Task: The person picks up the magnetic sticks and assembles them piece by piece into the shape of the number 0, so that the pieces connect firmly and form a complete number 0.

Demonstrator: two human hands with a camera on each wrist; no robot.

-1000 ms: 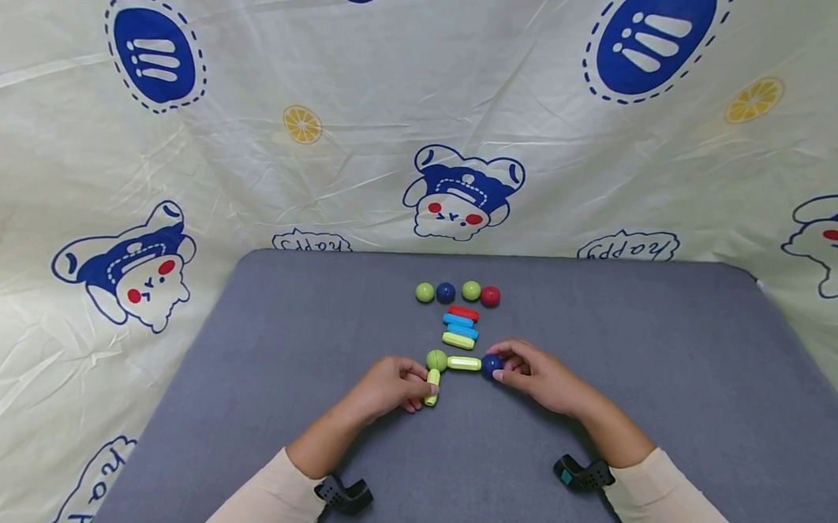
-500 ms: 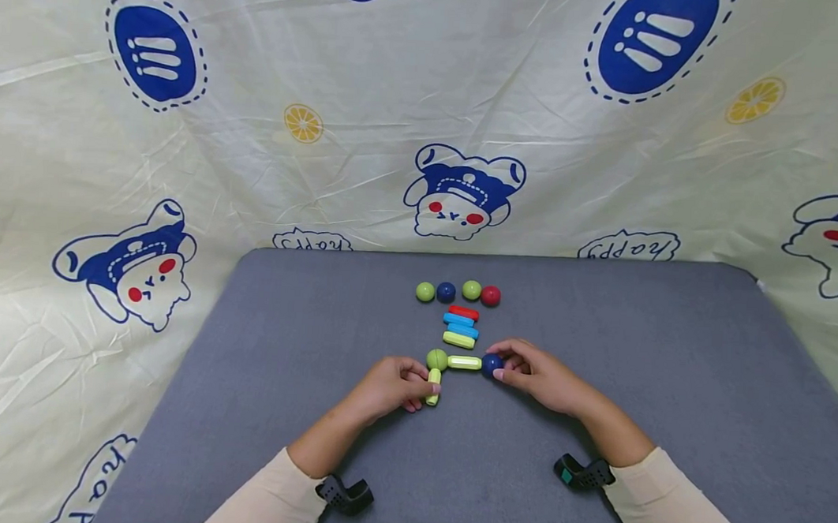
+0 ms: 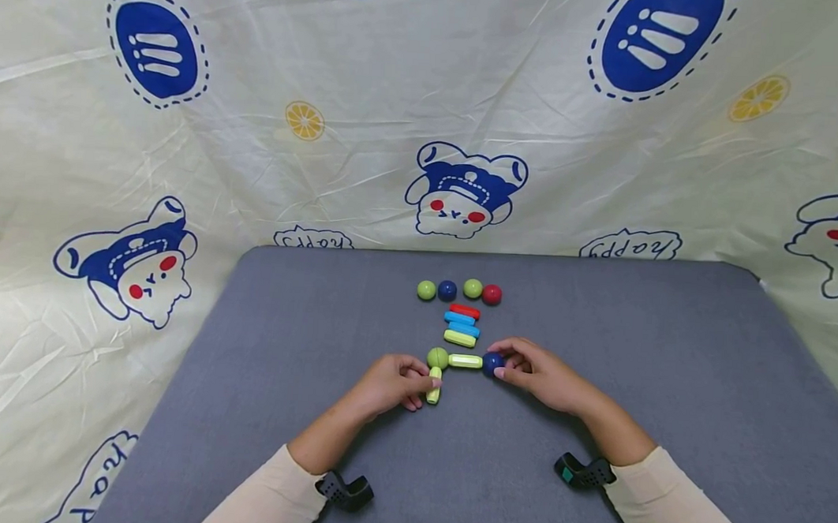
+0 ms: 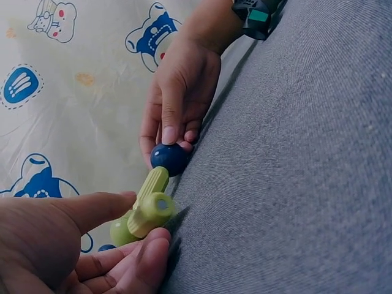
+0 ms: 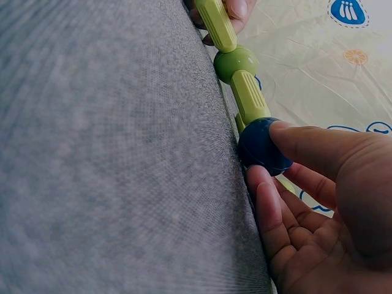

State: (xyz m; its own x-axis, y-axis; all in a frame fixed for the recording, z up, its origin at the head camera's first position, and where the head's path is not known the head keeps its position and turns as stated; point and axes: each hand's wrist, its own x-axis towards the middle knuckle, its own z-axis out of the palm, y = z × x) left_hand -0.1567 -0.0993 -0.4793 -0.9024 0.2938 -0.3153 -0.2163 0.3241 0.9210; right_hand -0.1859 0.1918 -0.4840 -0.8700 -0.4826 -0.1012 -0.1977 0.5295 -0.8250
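Two yellow-green rods and two balls are joined in an L shape low over the grey table. A green ball (image 3: pixel 438 358) forms the corner. From it one rod (image 3: pixel 466 361) runs right to a dark blue ball (image 3: pixel 493 364), and the other rod (image 3: pixel 434 395) points toward the person. My left hand (image 3: pixel 397 383) pinches this near rod between thumb and fingers; its grey round end tip (image 4: pixel 162 205) faces the left wrist view. On the other side, my right hand (image 3: pixel 544 376) grips the blue ball, thumb on top and fingers beneath in the right wrist view.
Beyond the joined pieces lie loose rods: a red one (image 3: pixel 464 311), two blue ones (image 3: pixel 460 318) and a yellow-green one (image 3: pixel 460 339). Behind them stands a row of balls, including a red ball (image 3: pixel 491 294) and a blue ball (image 3: pixel 447 291). A printed cloth (image 3: pixel 366 180) hangs behind the table (image 3: pixel 303 311).
Both hands keep their hold on the same pieces. The head view has shifted very slightly; the joined pieces stay in the same arrangement.
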